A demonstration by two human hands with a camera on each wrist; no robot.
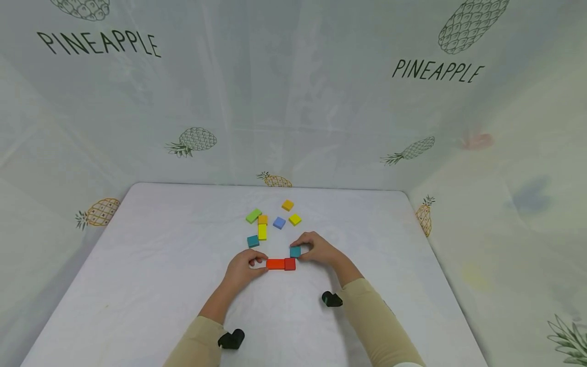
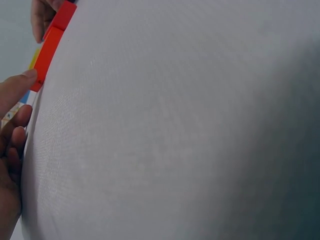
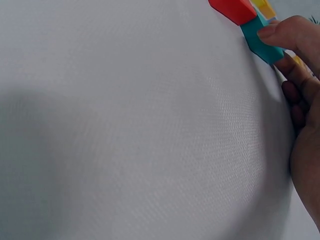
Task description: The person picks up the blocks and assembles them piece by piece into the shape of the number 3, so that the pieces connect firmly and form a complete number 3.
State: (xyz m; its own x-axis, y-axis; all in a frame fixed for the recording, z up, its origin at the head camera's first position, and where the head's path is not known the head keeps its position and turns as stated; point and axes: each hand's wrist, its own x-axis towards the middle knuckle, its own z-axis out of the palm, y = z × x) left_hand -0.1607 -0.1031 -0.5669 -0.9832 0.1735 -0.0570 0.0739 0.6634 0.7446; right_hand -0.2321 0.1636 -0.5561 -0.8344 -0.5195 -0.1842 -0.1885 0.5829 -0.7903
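Observation:
An orange-red rectangular block [image 1: 275, 264] and a red block [image 1: 290, 264] lie end to end on the white table. My left hand [image 1: 240, 267] pinches the left end of the orange-red block between thumb and finger; its thumb [image 2: 26, 79] shows on the block's side in the left wrist view. With thumb and forefinger, my right hand [image 1: 318, 248] holds a teal block [image 1: 295, 252] against the red block's far right corner. The right wrist view shows this teal block [image 3: 261, 42] touching the red block [image 3: 234, 10]. Its underside is hidden.
Beyond the hands, a yellow block [image 1: 262, 232] and an orange block [image 1: 263, 219] form a column. Beside it lie a green block [image 1: 254, 215] and another teal block [image 1: 253, 241]. Blue [image 1: 279, 223], yellow [image 1: 295, 219] and amber [image 1: 287, 205] blocks lie rightward.

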